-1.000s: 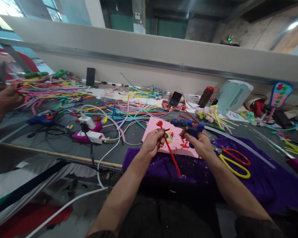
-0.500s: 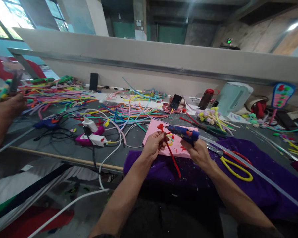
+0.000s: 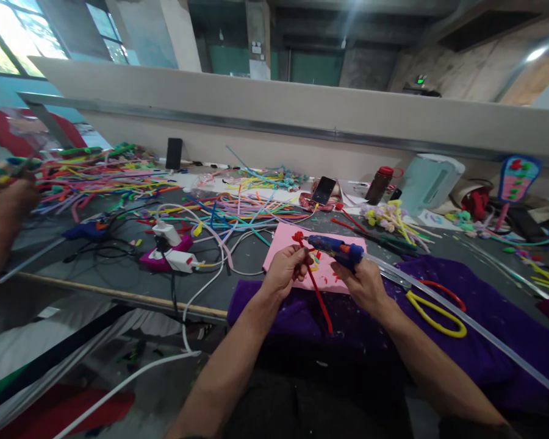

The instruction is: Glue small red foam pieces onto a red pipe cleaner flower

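Observation:
My left hand [image 3: 286,267] is closed, pinching a red pipe cleaner [image 3: 319,299] that hangs down to the right. A small red flower-like tuft [image 3: 297,236] tops it above my fingers. My right hand [image 3: 362,279] wraps around a blue glue gun [image 3: 332,246], with a long clear glue stick [image 3: 466,326] running out of its back. The gun's nozzle is at the red tuft; whether they touch I cannot tell. Beneath both lies a pink sheet [image 3: 279,244] with red and yellow scraps on it.
Scissors [image 3: 434,311] with yellow and red handles lie on purple cloth [image 3: 480,341] at right. A power strip [image 3: 149,259], cables and another glue gun [image 3: 89,228] are at left, near a co-worker's hand [image 3: 9,207]. Pipe cleaners [image 3: 251,210], a phone [image 3: 324,190] and a kettle [image 3: 430,183] stand behind.
The glue gun has shifted slightly left and down, its nozzle now at the red tuft. The co-worker's hand at far left has moved a little, blurred.

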A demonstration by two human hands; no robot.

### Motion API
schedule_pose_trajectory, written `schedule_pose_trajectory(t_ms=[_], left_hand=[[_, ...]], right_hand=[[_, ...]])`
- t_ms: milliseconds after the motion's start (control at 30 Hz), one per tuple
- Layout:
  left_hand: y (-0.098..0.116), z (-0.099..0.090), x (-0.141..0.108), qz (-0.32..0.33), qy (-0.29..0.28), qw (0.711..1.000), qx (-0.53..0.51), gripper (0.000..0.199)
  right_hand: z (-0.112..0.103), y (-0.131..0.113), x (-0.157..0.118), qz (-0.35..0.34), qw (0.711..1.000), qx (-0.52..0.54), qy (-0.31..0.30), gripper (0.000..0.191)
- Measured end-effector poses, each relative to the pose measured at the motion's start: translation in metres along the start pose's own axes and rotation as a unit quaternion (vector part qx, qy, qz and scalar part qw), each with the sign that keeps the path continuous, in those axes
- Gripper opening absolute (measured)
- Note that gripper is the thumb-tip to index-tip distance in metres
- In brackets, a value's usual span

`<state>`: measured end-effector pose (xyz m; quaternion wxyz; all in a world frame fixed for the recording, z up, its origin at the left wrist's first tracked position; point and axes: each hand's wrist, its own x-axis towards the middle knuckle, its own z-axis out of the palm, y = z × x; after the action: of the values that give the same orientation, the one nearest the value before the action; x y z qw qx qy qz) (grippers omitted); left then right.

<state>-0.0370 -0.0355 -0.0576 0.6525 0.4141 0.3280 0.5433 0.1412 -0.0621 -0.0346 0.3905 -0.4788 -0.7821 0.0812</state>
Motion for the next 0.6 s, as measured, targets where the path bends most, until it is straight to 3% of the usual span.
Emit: schedule_pose_trajectory(t_ms=[600], left_hand=[[0.0022,0.0021,-0.0016,-0.015,0.006,1.0,0.005,0.027]], right_hand=[[0.0001,-0.0016,0.0009,-0.006,1.0,-0.003,0.007,0.028]])
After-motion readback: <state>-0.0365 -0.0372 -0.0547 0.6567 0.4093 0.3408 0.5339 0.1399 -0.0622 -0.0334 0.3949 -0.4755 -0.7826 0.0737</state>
